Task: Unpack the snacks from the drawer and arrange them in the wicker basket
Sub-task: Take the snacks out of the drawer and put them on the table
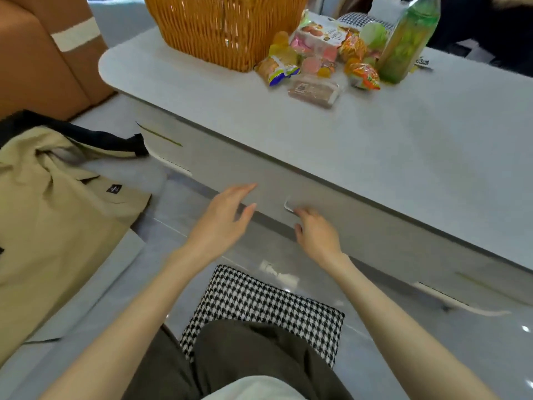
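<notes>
The grey drawer front (360, 215) under the white tabletop (375, 145) is closed. My right hand (315, 232) has its fingertips at the small pale handle (289, 205) of the drawer, fingers curled toward it. My left hand (225, 220) hovers open beside the drawer front, fingers straight, holding nothing. On the tabletop stands the wicker basket (225, 27). Next to it lies a pile of wrapped snacks (317, 62), among them a brown cake pack (314, 90), and a green drink bottle (406, 41).
A beige jacket (52, 215) lies on the floor at the left. An orange-brown sofa (37, 53) stands behind it. A houndstooth cushion (265, 310) sits under my knees. A second drawer front (164, 142) lies further left on the table's side.
</notes>
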`<action>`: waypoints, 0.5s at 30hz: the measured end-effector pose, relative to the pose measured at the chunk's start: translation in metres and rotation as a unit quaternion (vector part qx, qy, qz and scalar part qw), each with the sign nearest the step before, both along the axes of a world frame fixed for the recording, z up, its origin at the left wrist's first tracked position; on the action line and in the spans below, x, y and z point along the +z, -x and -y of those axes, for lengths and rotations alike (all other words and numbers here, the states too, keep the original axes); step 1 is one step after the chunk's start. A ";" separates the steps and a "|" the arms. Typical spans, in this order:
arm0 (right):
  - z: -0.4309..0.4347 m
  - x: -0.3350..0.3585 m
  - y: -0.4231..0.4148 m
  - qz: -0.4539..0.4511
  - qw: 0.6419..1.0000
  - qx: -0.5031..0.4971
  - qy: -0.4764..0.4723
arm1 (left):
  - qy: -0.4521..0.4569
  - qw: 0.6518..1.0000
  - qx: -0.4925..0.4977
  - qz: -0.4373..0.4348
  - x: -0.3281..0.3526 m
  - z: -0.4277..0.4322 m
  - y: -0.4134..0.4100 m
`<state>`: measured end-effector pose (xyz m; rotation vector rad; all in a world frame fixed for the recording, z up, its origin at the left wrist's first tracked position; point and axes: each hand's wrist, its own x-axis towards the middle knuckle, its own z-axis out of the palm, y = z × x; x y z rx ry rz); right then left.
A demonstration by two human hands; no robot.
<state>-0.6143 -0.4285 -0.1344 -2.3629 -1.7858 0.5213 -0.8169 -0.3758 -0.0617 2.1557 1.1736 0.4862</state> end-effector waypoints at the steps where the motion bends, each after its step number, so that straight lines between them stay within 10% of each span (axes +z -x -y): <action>1: -0.002 -0.009 0.002 0.001 1.000 -0.002 -0.020 | -0.016 1.000 -0.007 -0.007 -0.011 -0.003 0.001; 11: 0.029 0.004 0.032 0.077 0.991 0.101 0.044 | -0.161 0.981 -0.087 -0.069 -0.037 -0.035 -0.001; 15: 0.038 0.036 0.045 0.056 0.970 0.123 -0.203 | -0.152 0.978 -0.095 -0.106 -0.036 -0.050 0.001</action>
